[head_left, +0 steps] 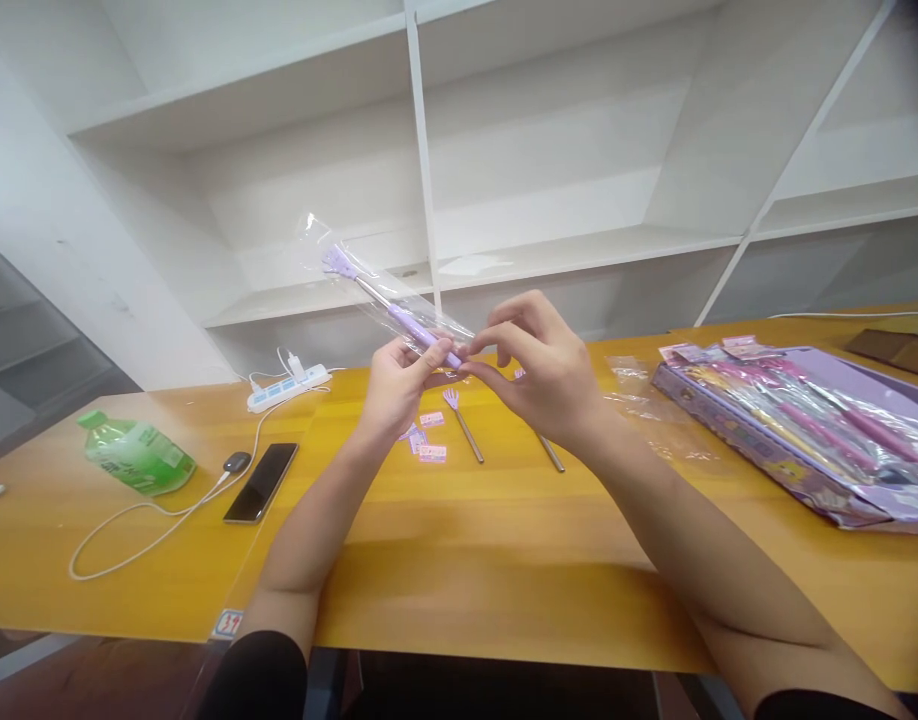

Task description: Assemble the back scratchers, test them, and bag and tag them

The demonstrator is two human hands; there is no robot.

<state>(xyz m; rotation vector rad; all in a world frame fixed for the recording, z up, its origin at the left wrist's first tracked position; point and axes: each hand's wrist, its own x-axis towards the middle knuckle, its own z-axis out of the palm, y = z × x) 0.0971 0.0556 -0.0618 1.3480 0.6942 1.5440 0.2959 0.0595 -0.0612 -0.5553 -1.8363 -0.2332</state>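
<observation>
A purple back scratcher (410, 324) with a claw-shaped head and a metal shaft lies inside a clear plastic sleeve (310, 232), held tilted above the table with its head up and to the left. My left hand (396, 385) is closed around the handle's lower part. At the handle's end, the thumb and fingers of my right hand (545, 375) pinch the sleeve's edge; whether they also grip the handle is hard to tell. Below lie a back scratcher with a bare metal shaft (468, 432), another metal shaft (551, 452) partly behind my right hand, and several small printed cards (432, 454).
On the right, a purple display box (766, 462) holds several wrapped back scratchers, with clear plastic sleeves (639, 405) beside it. A phone (262, 483), a green bottle (136, 452), a white cable (159, 540) and a power strip (289, 388) are left. White shelves (316, 190) stand behind.
</observation>
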